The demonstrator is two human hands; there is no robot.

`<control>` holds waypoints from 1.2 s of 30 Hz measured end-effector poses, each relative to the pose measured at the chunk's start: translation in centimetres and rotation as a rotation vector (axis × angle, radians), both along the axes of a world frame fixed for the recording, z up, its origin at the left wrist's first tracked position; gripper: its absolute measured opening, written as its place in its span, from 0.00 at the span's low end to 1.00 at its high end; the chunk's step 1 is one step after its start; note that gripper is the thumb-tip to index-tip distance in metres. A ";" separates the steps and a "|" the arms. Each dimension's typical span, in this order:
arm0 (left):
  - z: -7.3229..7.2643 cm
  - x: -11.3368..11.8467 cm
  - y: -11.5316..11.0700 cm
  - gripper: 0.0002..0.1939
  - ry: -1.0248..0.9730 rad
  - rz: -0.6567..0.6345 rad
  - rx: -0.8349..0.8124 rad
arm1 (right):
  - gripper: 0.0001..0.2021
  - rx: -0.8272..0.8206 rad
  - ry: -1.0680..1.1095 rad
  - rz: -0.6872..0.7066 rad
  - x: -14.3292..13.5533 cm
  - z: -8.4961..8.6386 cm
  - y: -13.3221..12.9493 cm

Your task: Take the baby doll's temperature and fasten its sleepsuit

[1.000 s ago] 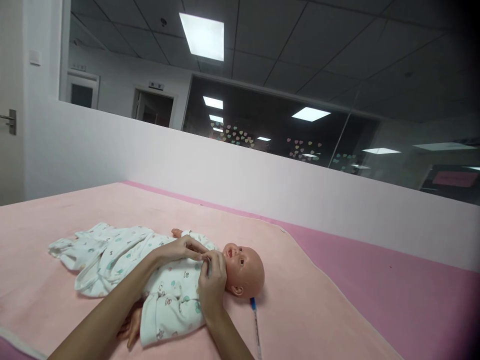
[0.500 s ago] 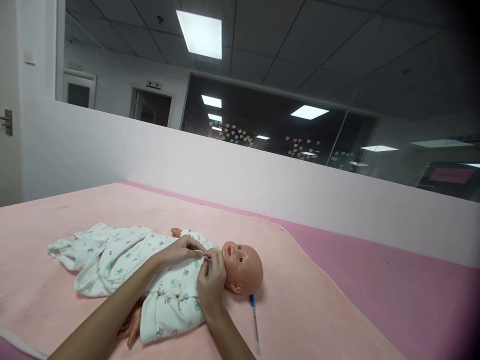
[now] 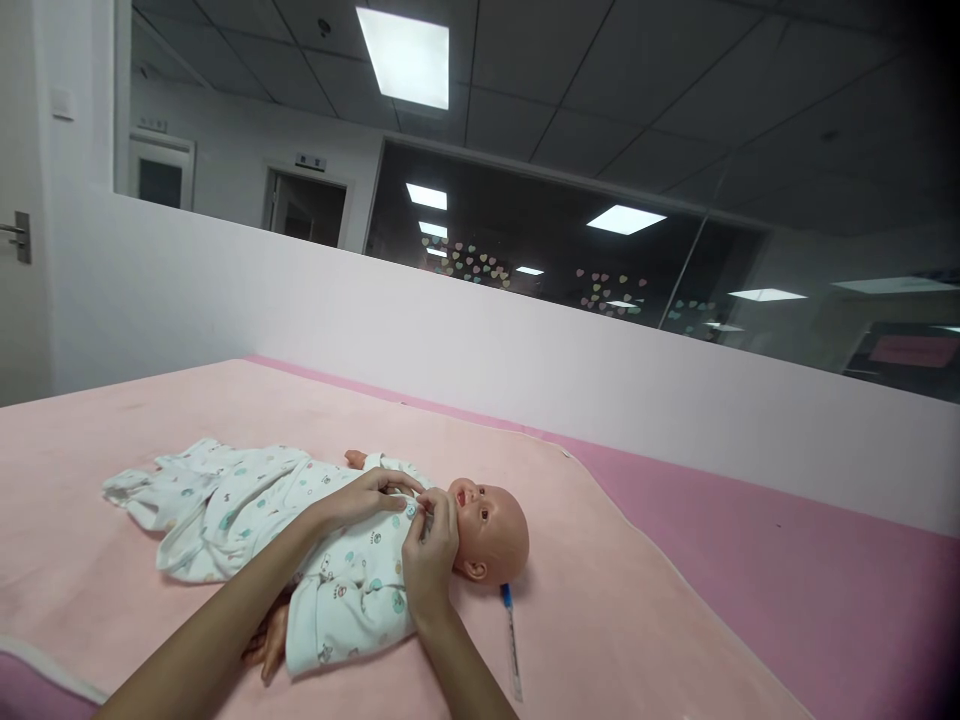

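Observation:
A baby doll (image 3: 491, 535) lies on its back with its head to the right, dressed in a white baby romper (image 3: 345, 590) printed with small coloured figures. My left hand (image 3: 369, 498) rests across the doll's chest, its fingers bent and pinching the romper's fabric near the neckline. Right beside it, close under the doll's chin, my right hand (image 3: 431, 550) has thumb and fingertips pressed together at the collar. Just what lies between the fingertips is too small to make out. One doll hand (image 3: 271, 640) shows below the near sleeve, the other (image 3: 355, 459) at the far sleeve.
A blue-tipped clear thermometer-like stick (image 3: 512, 640) lies beside the doll's head. Under everything is a peach blanket (image 3: 615, 620) over a pink mat (image 3: 720, 530). A white low wall (image 3: 487, 345) with glass above stands behind, and a door (image 3: 22, 300) is at far left.
My view has shifted slightly. My fingers have moved a little at the collar, and a small patch of the romper now shows between my hands. The doll stays in place.

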State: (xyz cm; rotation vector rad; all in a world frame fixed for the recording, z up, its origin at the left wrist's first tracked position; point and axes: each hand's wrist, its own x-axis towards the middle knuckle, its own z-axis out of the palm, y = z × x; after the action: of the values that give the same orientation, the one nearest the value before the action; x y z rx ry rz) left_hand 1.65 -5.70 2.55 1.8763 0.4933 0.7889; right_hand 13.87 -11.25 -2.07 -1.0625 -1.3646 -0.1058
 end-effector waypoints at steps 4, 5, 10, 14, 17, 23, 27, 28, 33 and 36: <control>-0.6 0.0 0.7 0.19 -0.014 0.000 -0.007 | 0.07 0.009 -0.009 -0.017 0.1 -0.1 0.2; -0.7 0.0 0.8 0.20 -0.016 -0.005 -0.006 | 0.07 0.007 -0.007 -0.020 0.1 -0.1 0.2; -0.9 -0.1 1.0 0.21 -0.033 -0.010 -0.016 | 0.09 -0.027 -0.057 0.020 0.2 0.1 0.0; -0.9 0.2 0.9 0.18 -0.032 0.056 -0.021 | 0.09 -0.074 -0.127 0.051 0.2 0.4 -0.2; -0.8 0.2 0.8 0.16 -0.032 0.118 0.012 | 0.09 -0.112 -0.177 0.036 0.1 0.4 -0.2; -0.8 -2.5 1.5 0.16 0.084 0.104 0.107 | 0.08 -0.176 -0.213 -0.019 0.2 0.1 0.0; -1.0 -4.5 1.9 0.18 0.214 0.079 0.120 | 0.06 -0.138 -0.200 -0.012 0.1 0.1 0.0; -1.0 -4.7 2.0 0.18 0.219 0.084 0.127 | 0.06 -0.124 -0.199 -0.005 0.0 0.1 -0.1; -1.2 -4.7 1.9 0.18 0.196 0.069 0.156 | 0.08 -0.073 -0.205 0.016 0.0 0.1 -0.3; -1.1 -4.8 2.0 0.19 0.192 0.035 0.154 | 0.08 -0.064 -0.211 0.015 0.0 0.1 -0.3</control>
State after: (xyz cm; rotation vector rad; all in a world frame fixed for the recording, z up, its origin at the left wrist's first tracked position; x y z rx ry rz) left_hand -3.11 -3.74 1.41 2.1034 0.6011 0.6885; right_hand 13.89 -11.56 -1.99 -1.1191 -1.5740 -0.1677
